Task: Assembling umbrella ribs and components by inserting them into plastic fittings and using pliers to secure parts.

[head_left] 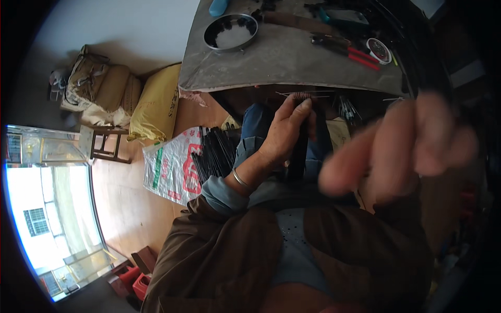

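Note:
My left hand (pixel 284 128) is closed in front of the bench edge, above my knees. Between its thumb and fingers is a small wire-wound piece (pixel 301 96), with thin straight wires sticking out to both sides. A long dark bar (pixel 298 156) runs down beneath that hand; whether the hand also grips it cannot be told. My right hand (pixel 402 146) is raised close to the camera at the right, apart from the left one. Motion smears its fingers, and nothing in them can be made out.
On the grey bench (pixel 282 65) are a round pan (pixel 230 48) with white material, red-handled pliers (pixel 364 59) and a small round container (pixel 380 51). Many black rods (pixel 215 154) lie on a printed plastic sack (pixel 164 175). Beyond are a yellow sack (pixel 155 107) and a wooden stool (pixel 110 151).

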### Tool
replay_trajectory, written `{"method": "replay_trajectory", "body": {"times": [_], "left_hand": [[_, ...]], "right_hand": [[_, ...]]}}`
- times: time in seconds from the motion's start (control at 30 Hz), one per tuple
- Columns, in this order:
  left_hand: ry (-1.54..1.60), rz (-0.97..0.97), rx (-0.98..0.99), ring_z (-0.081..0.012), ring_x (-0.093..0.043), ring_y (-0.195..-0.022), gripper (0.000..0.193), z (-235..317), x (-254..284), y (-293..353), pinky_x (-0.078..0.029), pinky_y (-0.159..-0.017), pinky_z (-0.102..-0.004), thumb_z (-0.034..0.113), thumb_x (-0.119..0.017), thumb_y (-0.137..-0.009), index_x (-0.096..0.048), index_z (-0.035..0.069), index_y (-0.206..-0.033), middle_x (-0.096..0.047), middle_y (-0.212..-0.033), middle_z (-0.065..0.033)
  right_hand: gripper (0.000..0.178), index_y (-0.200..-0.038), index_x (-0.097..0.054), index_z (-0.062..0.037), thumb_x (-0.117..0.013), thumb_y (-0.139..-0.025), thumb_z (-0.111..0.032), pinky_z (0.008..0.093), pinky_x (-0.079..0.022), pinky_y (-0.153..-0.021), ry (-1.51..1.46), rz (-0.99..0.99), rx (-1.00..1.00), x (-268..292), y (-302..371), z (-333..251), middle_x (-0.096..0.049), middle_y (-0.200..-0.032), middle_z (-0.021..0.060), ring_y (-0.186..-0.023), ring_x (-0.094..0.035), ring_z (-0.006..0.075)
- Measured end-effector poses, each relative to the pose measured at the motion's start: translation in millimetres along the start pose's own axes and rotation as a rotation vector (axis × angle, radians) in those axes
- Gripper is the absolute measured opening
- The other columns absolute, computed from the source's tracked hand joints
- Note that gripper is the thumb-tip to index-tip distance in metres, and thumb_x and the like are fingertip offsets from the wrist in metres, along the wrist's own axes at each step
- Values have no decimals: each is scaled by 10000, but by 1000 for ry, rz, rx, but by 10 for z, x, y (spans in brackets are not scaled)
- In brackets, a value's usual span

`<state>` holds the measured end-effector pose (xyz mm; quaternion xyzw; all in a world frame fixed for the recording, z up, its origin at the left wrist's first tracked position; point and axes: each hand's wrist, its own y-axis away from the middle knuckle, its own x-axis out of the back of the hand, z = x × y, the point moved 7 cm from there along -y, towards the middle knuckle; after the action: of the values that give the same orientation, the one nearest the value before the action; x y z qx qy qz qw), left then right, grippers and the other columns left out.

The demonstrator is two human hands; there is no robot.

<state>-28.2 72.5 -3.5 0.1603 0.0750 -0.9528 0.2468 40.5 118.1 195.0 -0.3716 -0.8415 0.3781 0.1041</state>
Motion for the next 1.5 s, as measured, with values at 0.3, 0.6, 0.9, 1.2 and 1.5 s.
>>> {"method": "replay_trajectory", "body": {"times": [0.3,0.6,0.9,1.2,1.5], "left_hand": [[250,113,188,-211,-642,-747,310,72,-80,122,-542,-692,-323,157,-478,-979,-394,8,-1238,-594,-950,-118],[268,100,205,-238,-655,-834,327,91,-95,113,-545,-744,-339,154,-478,-979,-378,16,-1257,-584,-1056,-137],[302,145,154,-228,-657,-851,292,84,10,160,-548,-757,-338,150,-469,-986,-405,26,-1243,-587,-1070,-122],[337,136,164,-225,-663,-839,298,82,31,168,-552,-750,-334,153,-496,-981,-435,42,-1250,-591,-1060,-104],[296,161,166,-209,-647,-895,275,84,109,110,-559,-739,-339,128,-499,-971,-484,33,-1228,-595,-1055,-97]], "right_hand": [[172,-985,-658,0,-634,-898,-147,292,-501,-739,1070,792,-839,811,1320,392,-673,-863,54,-812,-627,132],[91,-898,-584,24,-574,-900,-67,312,-481,-655,1200,678,-748,743,1029,560,-624,-765,111,-705,-618,202],[81,-907,-654,22,-600,-876,-30,285,-508,-701,1243,602,-909,762,1098,539,-640,-821,80,-783,-640,178],[91,-878,-661,12,-631,-851,-69,295,-497,-661,1265,570,-829,768,1067,580,-623,-797,90,-744,-640,183],[211,-1072,-614,20,-608,-905,-108,297,-516,-742,558,806,-779,970,1333,579,-648,-935,85,-809,-619,156]]}}
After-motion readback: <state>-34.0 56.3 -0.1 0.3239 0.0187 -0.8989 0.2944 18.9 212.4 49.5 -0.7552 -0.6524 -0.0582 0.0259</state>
